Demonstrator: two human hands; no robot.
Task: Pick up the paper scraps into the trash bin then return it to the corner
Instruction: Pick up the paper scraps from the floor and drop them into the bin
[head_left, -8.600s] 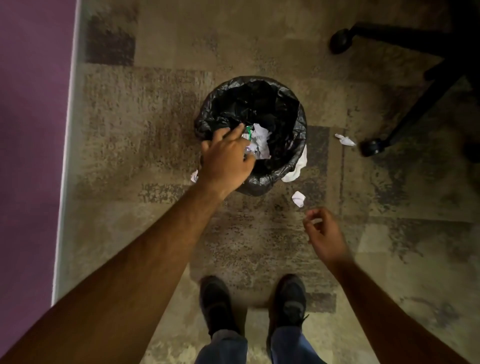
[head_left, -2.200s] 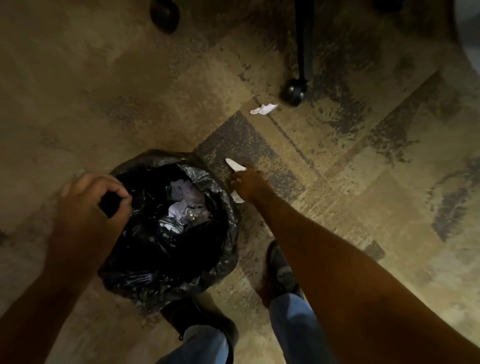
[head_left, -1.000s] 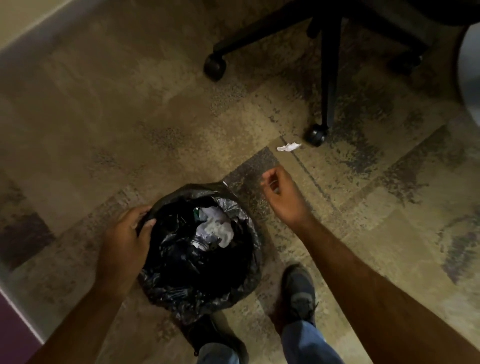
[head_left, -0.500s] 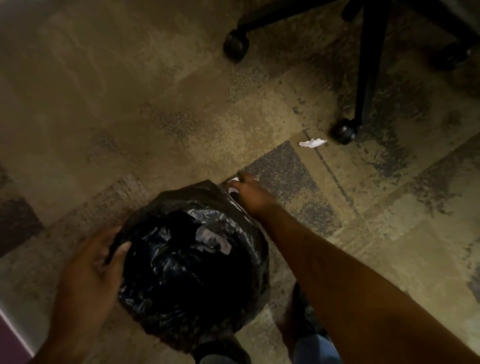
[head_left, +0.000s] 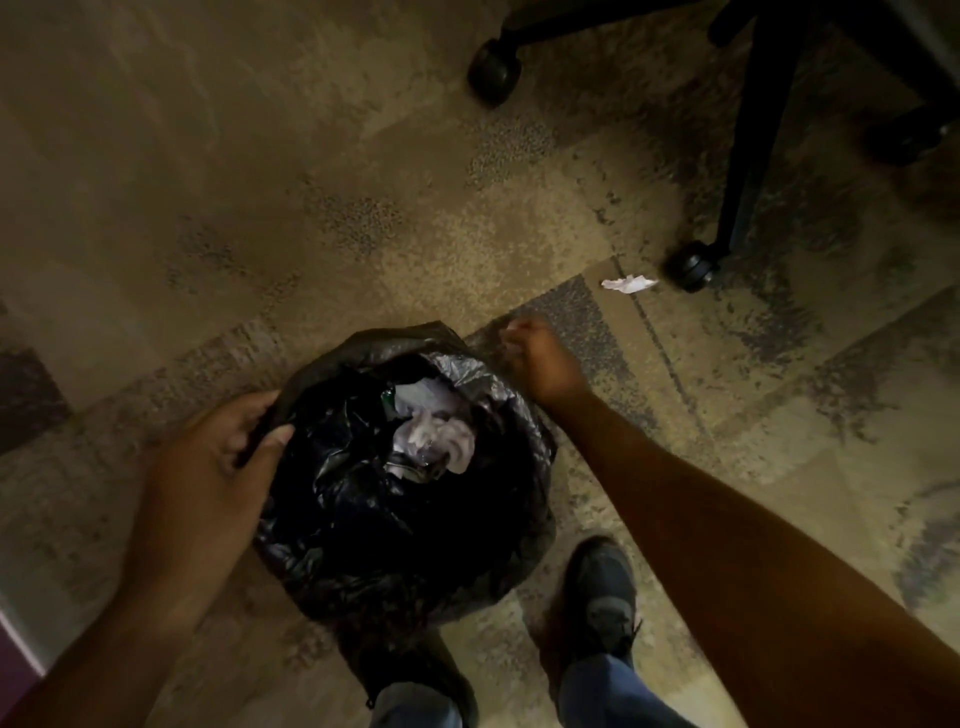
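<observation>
**pixelmoth:** Black plastic liner, that's most of what you get. The trash bin (head_left: 400, 467) sits on the carpet (head_left: 260, 208) right in front of the person's shoes (head_left: 597, 592), with crumpled white paper (head_left: 434, 431) lying inside on the far side, plus a tiny green bit next to it.

**rook_47:** any logos or text on the bag or the papers?

**pixelmoth:** Nope, nothing I can read. It's dim and a bit smeary, so if there's print on those scraps it's lost.

**rook_47:** hands?

**pixelmoth:** Left hand (head_left: 208, 467) is wrapped over the bin's left rim, thumb hooked inside on the liner, fingers down the outside, so it's clamped on the bin. Right hand (head_left: 540, 358) is just past the far right edge of the rim, fingers curled in loosely. Too blurred to see if it's pinching anything, honestly can't tell.

**rook_47:** anything left on the floor?

**pixelmoth:** One paper scrap (head_left: 628, 283) lying on the carpet beyond the right hand, just beside the caster (head_left: 691, 270) of an office chair (head_left: 753, 130). Well apart from the bin.
</observation>
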